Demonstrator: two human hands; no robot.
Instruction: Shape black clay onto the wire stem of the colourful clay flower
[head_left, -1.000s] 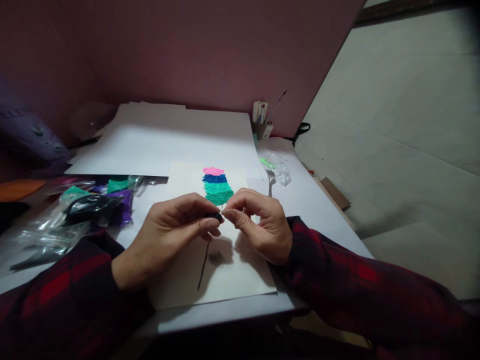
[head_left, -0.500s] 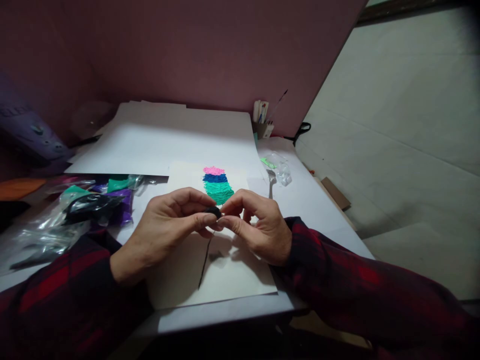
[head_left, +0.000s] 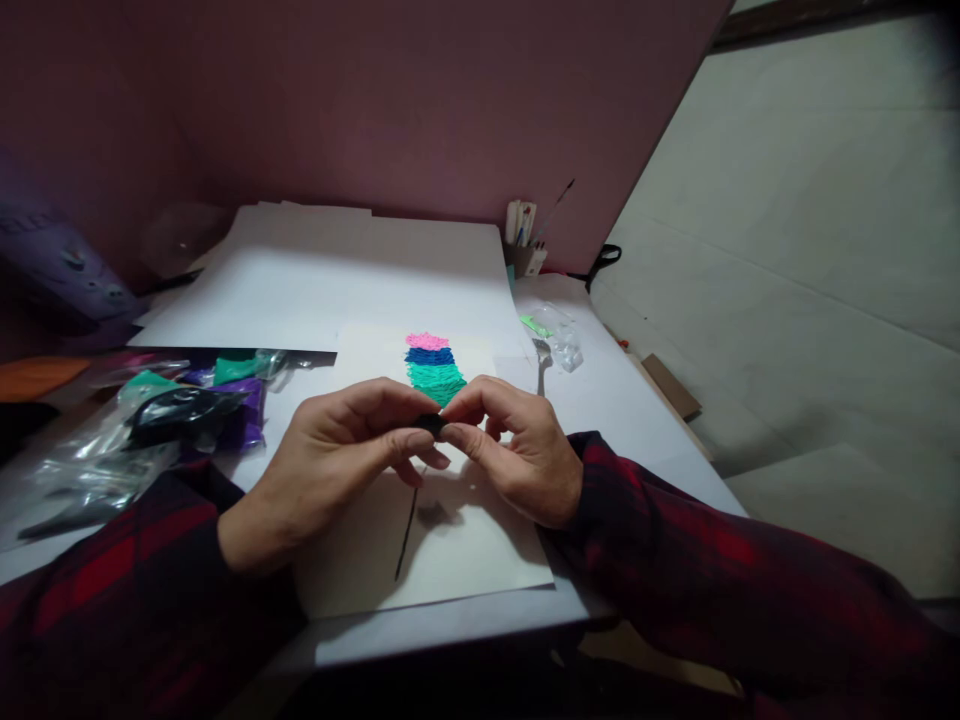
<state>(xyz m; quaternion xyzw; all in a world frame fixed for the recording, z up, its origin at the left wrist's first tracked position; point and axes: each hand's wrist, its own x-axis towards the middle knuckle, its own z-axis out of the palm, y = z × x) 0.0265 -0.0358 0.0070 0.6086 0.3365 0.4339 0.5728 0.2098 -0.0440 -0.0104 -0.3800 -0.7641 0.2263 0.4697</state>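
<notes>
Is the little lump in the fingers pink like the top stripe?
No, the lump between the left hand and right hand looks black, while the top stripe is pink.

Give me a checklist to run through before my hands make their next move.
1. Black lump held by left hand: ok, pinched between thumb and fingers.
2. Right hand gripping it too: cannot tell; fingertips meet at its edge.
3. Sheet beneath both hands: ok.
4. Green band fully visible: not ok, fingers cover its lower edge.
5. Dark line joined to that band: cannot tell, hands hide its upper end.
6. Fork apart from the hands: ok.
</notes>
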